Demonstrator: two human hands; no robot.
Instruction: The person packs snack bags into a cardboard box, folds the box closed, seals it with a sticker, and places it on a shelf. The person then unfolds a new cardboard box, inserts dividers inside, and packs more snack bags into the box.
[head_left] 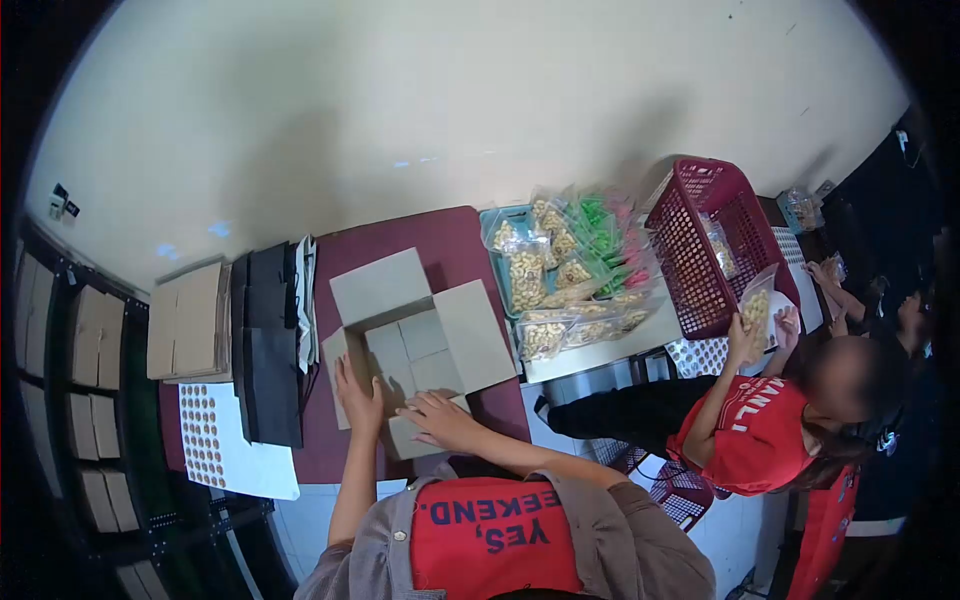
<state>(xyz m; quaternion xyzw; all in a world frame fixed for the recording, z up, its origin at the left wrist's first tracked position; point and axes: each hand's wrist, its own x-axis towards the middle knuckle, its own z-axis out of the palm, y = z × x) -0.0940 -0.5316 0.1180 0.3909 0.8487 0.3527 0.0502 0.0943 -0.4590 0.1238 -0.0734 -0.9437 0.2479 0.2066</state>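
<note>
1. Head view: the open box sits on the table, bags at its 2 o'clock
2. Left hand at its 8 o'clock, touching it, fingers spread
3. Right hand at its 5 o'clock, lying on it, fingers loosely extended

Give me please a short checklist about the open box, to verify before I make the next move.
1. Cardboard box has nothing inside: ok, only its bottom panels show.
2. Top flaps out of the opening: ok, they spread outward.
3. Bottom firmly secured: cannot tell; seams show, but how they are fastened does not.
4. Both hands off the box: not ok; the left hand is at its left side, the right hand at the near flap.
5. Filled clear bags nearby: ok, many are heaped right of the box.
</note>
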